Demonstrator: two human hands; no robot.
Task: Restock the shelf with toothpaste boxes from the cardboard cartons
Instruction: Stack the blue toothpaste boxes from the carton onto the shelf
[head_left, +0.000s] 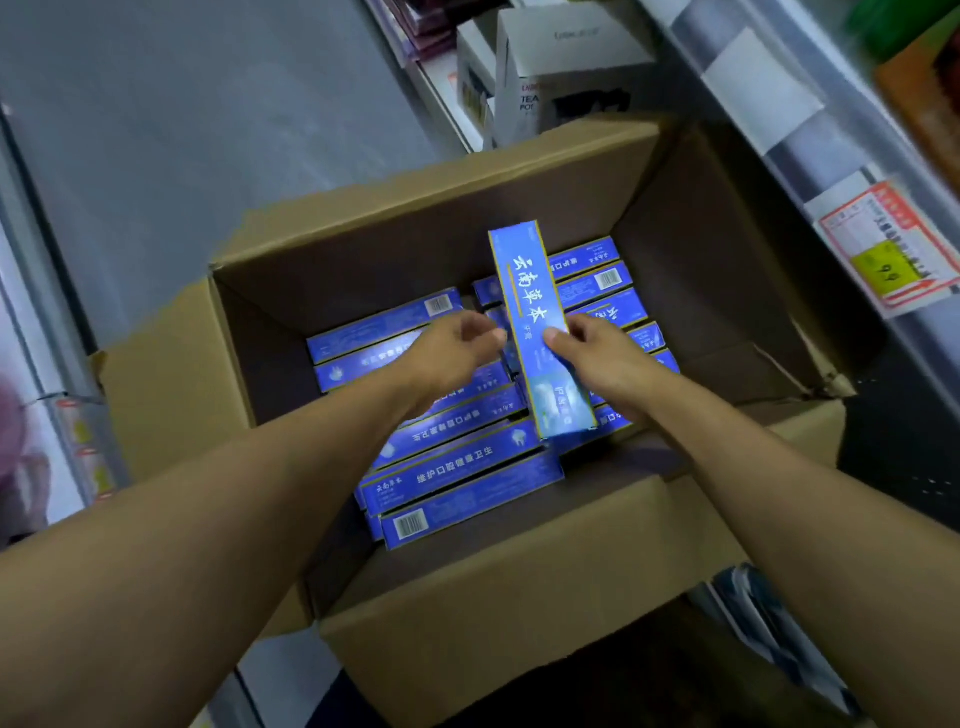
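Head view looks straight down into an open cardboard carton (691, 249), flaps folded out, and both of my bare arms reach into it. My right hand (597, 358) pinches one blue toothpaste box (537, 332) by its long edge, thumb on the printed face and the other fingers behind it, out of sight. That box stands tilted up, lengthwise away from me, above the rest, its white lettering facing the camera. My left hand (452, 348) hovers just beside its other edge, fingers loosely curled and holding nothing; I cannot tell whether the fingertips touch the box. Beneath both hands lie the other toothpaste boxes (462, 467), packed crosswise in rows on the carton floor, some showing barcodes. To my right runs the shelf edge (810, 171) with a red and yellow price tag (888, 249) on it. Beyond the carton, white boxes (561, 67) sit low on the shelving.
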